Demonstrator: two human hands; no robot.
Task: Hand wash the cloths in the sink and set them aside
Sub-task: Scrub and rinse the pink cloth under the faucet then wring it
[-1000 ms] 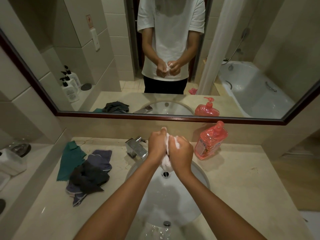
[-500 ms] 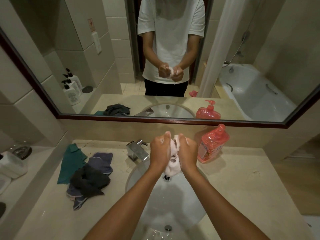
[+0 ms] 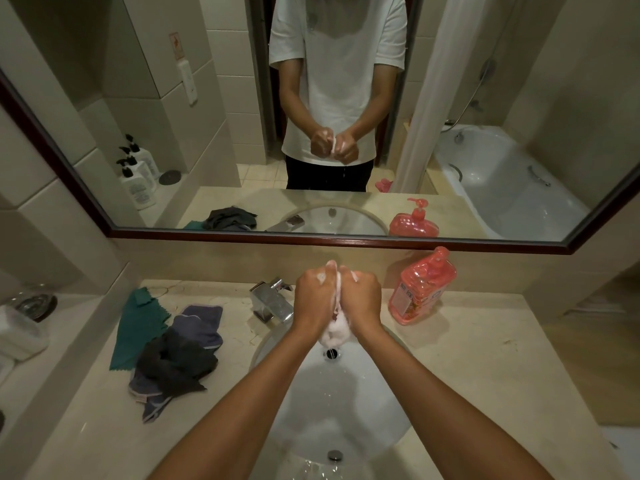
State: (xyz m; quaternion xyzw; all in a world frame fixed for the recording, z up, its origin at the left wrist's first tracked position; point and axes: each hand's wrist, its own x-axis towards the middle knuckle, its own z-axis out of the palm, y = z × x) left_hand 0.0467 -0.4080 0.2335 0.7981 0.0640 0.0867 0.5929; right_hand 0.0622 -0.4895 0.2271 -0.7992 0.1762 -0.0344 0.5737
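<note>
wringing a soapy white cloth [image 3: 335, 332] between left hand [image 3: 314, 299] and right hand [image 3: 360, 299], both fists clenched around it, above the sink [image 3: 346, 403], faucet [image 3: 272, 301] just left, dark cloths pile [image 3: 176, 362] farther left, pink soap bottle [image 3: 420, 289] right

Dim warm light; forearm shadows fall in sink [image 3: 346, 393] below hands [image 3: 337, 299]. Wide-angle bending at edges; focus soft.

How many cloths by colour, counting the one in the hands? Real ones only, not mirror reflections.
White, soapy, gripped by left hand and right hand over the sink: white cloth: 1
Green, flat on the counter: green cloth: 1
Blue-purple: blue cloth: 1
Dark grey, heaped on the blue one: dark cloth: 1
Total: 4
</note>
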